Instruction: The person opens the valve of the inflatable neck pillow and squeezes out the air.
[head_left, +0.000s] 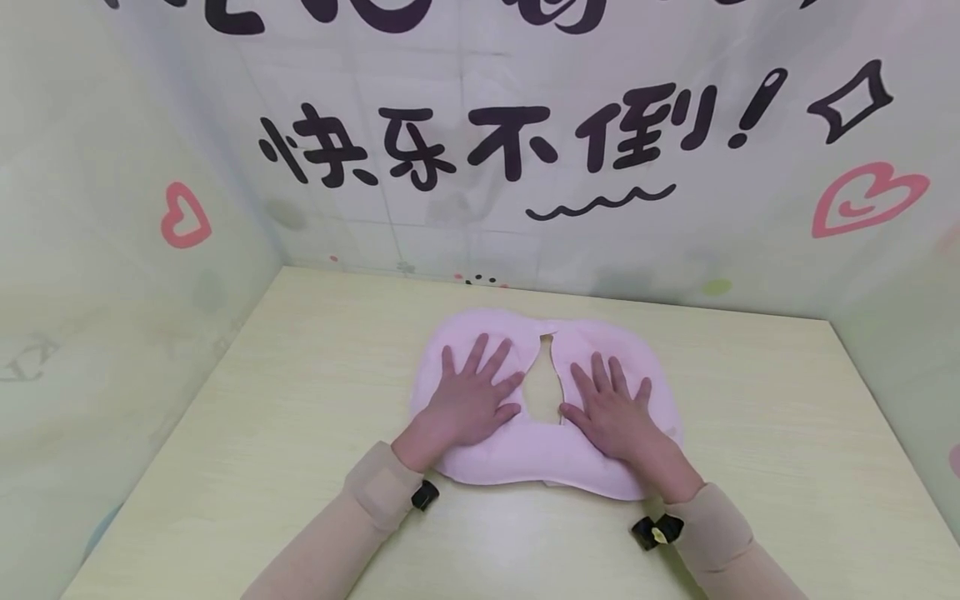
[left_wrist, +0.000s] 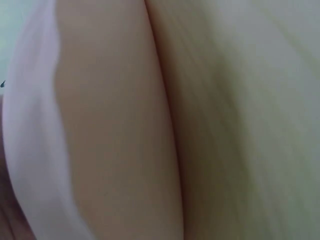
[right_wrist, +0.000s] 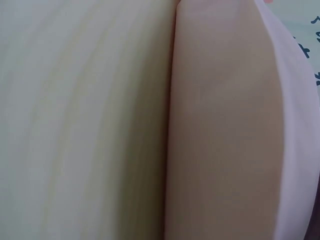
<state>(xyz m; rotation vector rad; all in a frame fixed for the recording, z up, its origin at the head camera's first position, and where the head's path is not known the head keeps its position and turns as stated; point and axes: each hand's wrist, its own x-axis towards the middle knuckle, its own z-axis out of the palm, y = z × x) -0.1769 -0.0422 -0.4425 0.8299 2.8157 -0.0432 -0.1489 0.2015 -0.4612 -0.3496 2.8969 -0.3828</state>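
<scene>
Pink and soft, one U-shaped fabric pillow (head_left: 525,454) lies flat near the middle of the pale yellow-green wooden table (head_left: 787,467), its two rounded lobes pointing away from us toward the printed backdrop wall (head_left: 480,167) and its closed curve nearest our body. We count one pillow, one table and two hands.

Our left hand (head_left: 471,398) rests palm down on the left lobe, fingers straight and spread apart, pressing into the cloth. Our right hand (head_left: 611,408) lies the same way on the right lobe, fingers fanned and flat. Neither hand curls round or pinches anything; the pillow sits directly under both palms, with the narrow gap between its lobes lying between our two thumbs. The lobe tips nearly meet at the far end of that gap.

Beige sleeves (head_left: 375,492) cover both forearms, and a black strap buckle (head_left: 656,531) shows at the right wrist, another at the left.

In the left wrist view we see only a blurred stretch of skin beside the pink cloth (left_wrist: 30,150) and the table (left_wrist: 260,125); the right wrist view shows the same, with cloth (right_wrist: 300,125) along its right edge.
</scene>
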